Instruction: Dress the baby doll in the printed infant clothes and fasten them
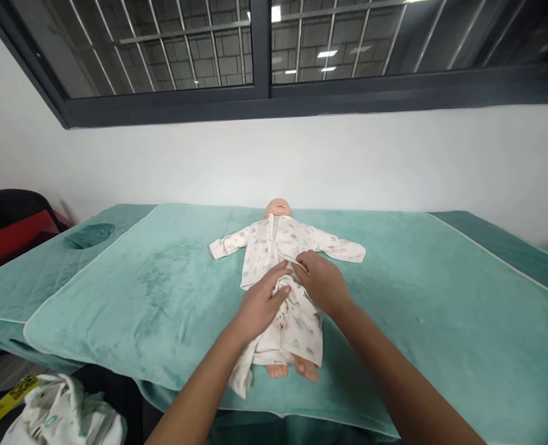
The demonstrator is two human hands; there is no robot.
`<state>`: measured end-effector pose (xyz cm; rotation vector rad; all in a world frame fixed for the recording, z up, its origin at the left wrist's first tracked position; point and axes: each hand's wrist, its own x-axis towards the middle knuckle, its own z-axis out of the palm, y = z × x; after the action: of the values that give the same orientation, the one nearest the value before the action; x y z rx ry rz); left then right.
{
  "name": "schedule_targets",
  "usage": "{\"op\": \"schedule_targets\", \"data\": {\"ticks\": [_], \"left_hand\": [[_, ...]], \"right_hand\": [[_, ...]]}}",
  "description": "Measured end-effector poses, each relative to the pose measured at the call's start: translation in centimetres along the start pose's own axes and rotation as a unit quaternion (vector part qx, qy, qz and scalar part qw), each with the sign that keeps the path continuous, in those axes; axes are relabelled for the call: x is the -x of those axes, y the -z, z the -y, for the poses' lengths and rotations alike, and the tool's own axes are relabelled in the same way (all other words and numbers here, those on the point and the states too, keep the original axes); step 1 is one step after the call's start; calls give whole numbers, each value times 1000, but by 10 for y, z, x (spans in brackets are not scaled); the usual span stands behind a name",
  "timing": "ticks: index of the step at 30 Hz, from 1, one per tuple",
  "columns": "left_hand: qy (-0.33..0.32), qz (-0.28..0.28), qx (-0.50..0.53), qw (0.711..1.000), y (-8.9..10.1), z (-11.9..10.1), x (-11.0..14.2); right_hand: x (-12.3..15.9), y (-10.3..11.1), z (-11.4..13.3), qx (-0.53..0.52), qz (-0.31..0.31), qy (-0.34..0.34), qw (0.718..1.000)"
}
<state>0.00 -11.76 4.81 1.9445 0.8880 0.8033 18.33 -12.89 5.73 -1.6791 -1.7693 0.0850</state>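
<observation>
A baby doll (278, 207) lies on its back, its bare feet toward me. It wears a white printed baby shirt (260, 253) with both sleeves spread out. White printed baby pants (306, 334) cover its legs, with loose cloth bunched at the waist and hanging to the left. My left hand (260, 306) rests at the waist, thumb and fingers apart on the bunched cloth. Curled at the other side of the waist, my right hand (325, 281) pinches a white edge of cloth near the shirt's hem. Its fingertips partly hide whether that edge belongs to the shirt or the pants.
A green plush cover (394, 346) lies over the bed, which has a round face hole (89, 236) at left. Folded printed cloths (65, 414) and a yellow strip (5, 405) are at lower left. A black and red chair (14, 228) stands left; a barred window (260, 93) is above.
</observation>
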Motion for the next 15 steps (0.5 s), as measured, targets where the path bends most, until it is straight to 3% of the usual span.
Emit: {"op": "schedule_targets", "data": {"ticks": [2,5,7,9,11,13,15], "left_hand": [[12,-15,11,1000,2,0,1],[53,-17,22,998,7,-2,1],[79,-21,27,996,9,-5,-2],[77,-37,49,995,10,-7,-7],[59,-47,84,994,9,-9,-14],[43,-50,115,991,7,-12,-20],[34,-55,136,989,5,-14,-24]], "right_hand": [[6,0,-15,-129,-72,-117,982],[26,5,-53,-306,-175,-287,891],[42,11,-76,-267,-253,-358,858],[55,15,-85,-170,-312,-345,869],[60,15,-78,-150,-269,-280,910],[58,12,-60,-216,-131,-207,945],[51,10,-38,-279,1,-150,948]]}}
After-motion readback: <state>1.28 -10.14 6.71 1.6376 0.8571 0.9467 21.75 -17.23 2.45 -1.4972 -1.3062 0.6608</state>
